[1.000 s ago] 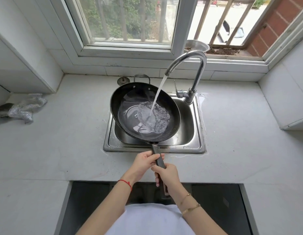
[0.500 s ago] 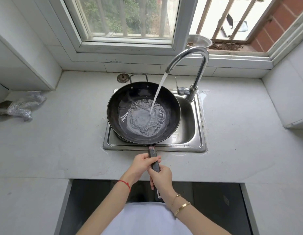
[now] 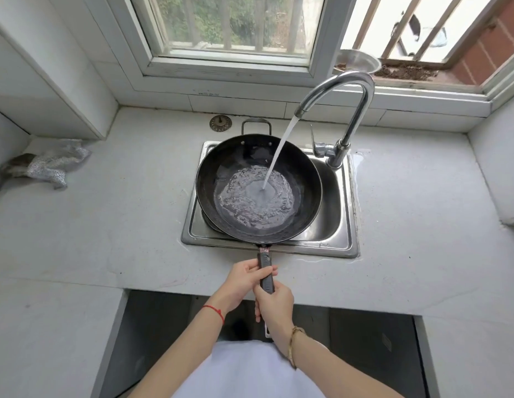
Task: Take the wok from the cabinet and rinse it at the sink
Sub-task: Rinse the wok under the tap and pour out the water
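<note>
Wok [image 3: 258, 188] is out of the cabinet and over the sink [image 3: 340, 196], tap [image 3: 340, 110] water pooling inside, so rinsing's underway. Left hand [image 3: 245, 278] and right hand [image 3: 274, 307] both wrap the handle [image 3: 265, 271]. Probably just swirl and dump left.

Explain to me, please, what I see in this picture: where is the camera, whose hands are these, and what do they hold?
There is no machine here. A person wears the camera on the head, so it looks forward and down at their own two bare hands.

Both hands grip the long handle of a black wok: the left hand is nearer the pan, the right hand is behind it. The wok sits over a steel sink. Water runs from the curved tap into the pan and pools in its bottom.

On the pale counter a crumpled silver cloth lies at the far left, and a round drain stopper lies behind the sink. A window is above.
</note>
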`<action>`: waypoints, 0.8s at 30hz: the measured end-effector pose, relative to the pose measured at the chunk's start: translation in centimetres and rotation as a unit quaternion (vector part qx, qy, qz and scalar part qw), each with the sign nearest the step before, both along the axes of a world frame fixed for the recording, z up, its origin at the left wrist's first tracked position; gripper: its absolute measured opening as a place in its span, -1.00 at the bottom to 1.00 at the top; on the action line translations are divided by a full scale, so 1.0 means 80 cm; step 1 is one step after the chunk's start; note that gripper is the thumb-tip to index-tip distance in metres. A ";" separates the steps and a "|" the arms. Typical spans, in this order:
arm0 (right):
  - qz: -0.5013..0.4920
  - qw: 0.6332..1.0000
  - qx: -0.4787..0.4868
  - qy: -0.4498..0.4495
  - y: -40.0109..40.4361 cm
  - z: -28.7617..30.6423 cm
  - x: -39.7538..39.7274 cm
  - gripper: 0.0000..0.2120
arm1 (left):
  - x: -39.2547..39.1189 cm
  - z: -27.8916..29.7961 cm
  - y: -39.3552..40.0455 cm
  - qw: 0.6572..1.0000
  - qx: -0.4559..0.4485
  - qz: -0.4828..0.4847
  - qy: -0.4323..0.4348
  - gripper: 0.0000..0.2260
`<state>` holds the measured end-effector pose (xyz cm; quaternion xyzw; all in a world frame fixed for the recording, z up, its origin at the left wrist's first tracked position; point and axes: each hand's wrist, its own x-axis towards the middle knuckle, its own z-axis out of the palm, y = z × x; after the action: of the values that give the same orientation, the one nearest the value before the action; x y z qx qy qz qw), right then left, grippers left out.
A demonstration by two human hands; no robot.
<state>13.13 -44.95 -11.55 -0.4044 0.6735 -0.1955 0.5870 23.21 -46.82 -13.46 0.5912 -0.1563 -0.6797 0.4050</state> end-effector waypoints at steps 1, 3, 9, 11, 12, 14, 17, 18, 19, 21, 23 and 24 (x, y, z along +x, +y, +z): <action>0.000 1.000 -0.001 0.001 0.000 0.000 -0.002 -0.79 | -0.002 0.000 0.001 1.000 0.000 -0.002 0.000 -0.73; 0.002 1.000 -0.003 0.001 0.001 -0.001 -0.005 -0.79 | -0.004 0.000 0.001 1.000 -0.001 -0.005 -0.001 -0.73; 0.030 0.999 0.024 -0.021 -0.005 -0.003 -0.012 -0.83 | -0.007 0.002 0.000 1.000 0.003 -0.012 -0.017 -0.73; 0.060 0.997 0.034 -0.020 -0.009 -0.002 -0.016 -0.85 | -0.009 0.003 0.000 1.000 0.005 -0.011 -0.019 -0.74; 0.083 0.996 0.032 -0.011 -0.011 -0.004 -0.018 -0.86 | -0.009 0.003 0.000 1.000 0.006 -0.011 -0.019 -0.74; 0.153 0.988 0.005 0.024 -0.018 -0.006 -0.024 -0.86 | -0.008 0.003 0.000 1.000 0.008 -0.014 -0.021 -0.75; 0.245 0.964 -0.065 0.078 -0.034 -0.002 -0.042 -0.74 | -0.007 0.003 -0.001 0.999 0.011 -0.026 -0.029 -0.79; 0.253 0.961 -0.079 0.081 -0.042 0.002 -0.051 -0.72 | -0.007 0.003 -0.001 0.999 0.012 -0.029 -0.028 -0.81; 0.256 0.958 -0.095 0.085 -0.051 0.005 -0.061 -0.70 | -0.007 0.003 -0.002 0.999 0.014 -0.034 -0.030 -0.83; 0.272 0.949 -0.131 0.092 -0.075 0.010 -0.082 -0.67 | -0.007 0.006 -0.005 0.998 0.024 -0.040 -0.043 -0.85; 0.276 0.940 -0.173 0.101 -0.106 0.012 -0.098 -0.69 | -0.008 0.006 -0.008 0.998 0.036 -0.033 -0.046 -0.80; 0.263 0.938 -0.197 0.108 -0.126 0.013 -0.102 -0.70 | -0.007 0.005 -0.009 0.998 0.041 -0.028 -0.047 -0.77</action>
<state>4.93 -54.99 -10.49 -0.6934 0.5507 -0.1180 0.4495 22.62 -47.58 -13.03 0.6339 -0.1640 -0.6683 0.3531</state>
